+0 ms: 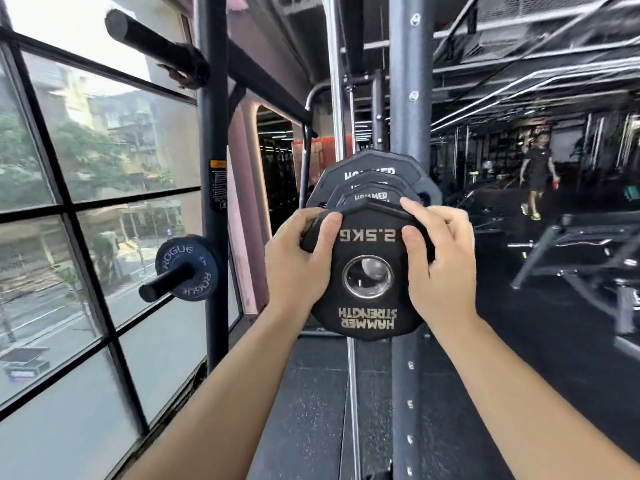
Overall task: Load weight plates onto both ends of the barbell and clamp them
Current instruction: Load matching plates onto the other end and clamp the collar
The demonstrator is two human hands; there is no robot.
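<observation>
Our forearms rise from the bottom edge toward the middle of the frame. At far left, a window (69,168) with dark bars looks out on a street and trees. Beside it, a small disc (194,268) marked ROGUE sits on a short peg (166,284) that juts from a black post (214,133). Our left hand (294,258) grips the left edge of a black plate (367,317), thumb across its face and fingers curled behind. The plate is held upright at chest height (its "2.5KG" and "HAMMER STRENGTH" lettering reads upside down), just in front of three larger plates (370,173) stacked face to face. Something shiny shows through its centre hole; we cannot tell whether the plate rides on it. Our right hand (443,265) clasps the right edge the same way. Far right, a person (536,174) in dark clothes walks across the gym floor.
</observation>
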